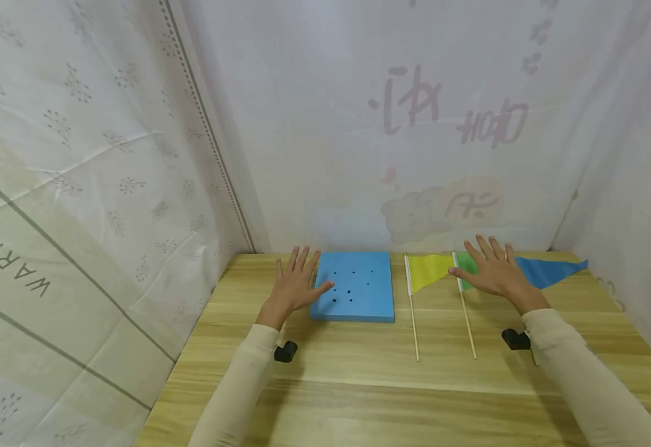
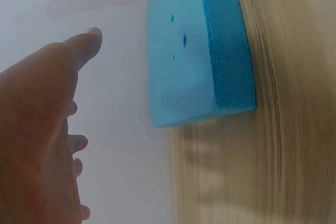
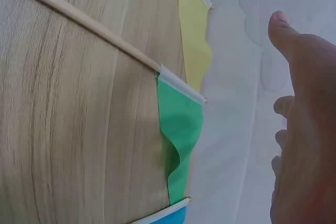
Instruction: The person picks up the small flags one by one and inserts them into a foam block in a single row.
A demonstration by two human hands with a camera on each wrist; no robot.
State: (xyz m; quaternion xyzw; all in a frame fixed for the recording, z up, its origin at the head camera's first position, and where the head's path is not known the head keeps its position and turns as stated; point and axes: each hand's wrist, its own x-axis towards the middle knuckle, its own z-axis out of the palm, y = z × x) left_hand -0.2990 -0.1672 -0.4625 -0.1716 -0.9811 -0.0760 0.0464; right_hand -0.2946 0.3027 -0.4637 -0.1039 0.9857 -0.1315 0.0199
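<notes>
My left hand (image 1: pixel 293 285) is spread above the left edge of a light blue foam block (image 1: pixel 370 304), with nothing in its grasp. Several small dark holes dot the block's top; the left wrist view shows its thick side (image 2: pixel 231 45) and a gap between it and the hand (image 2: pixel 37 119). Over the green and blue flags hovers my right hand (image 1: pixel 493 273), fingers spread, holding nothing. A yellow pennant (image 1: pixel 428 270) on a thin wooden stick lies to the left, then a green flag (image 3: pixel 181 114) partly hidden in the head view, then a blue pennant (image 1: pixel 551 271).
Everything lies on a wood-grain table (image 1: pixel 348 366) whose back edge meets a pale printed curtain (image 1: pixel 314 155). More curtain (image 1: pixel 107 186) hangs along the left side and the right. Black wrist mounts (image 1: pixel 286 352) stick out inward from both forearms.
</notes>
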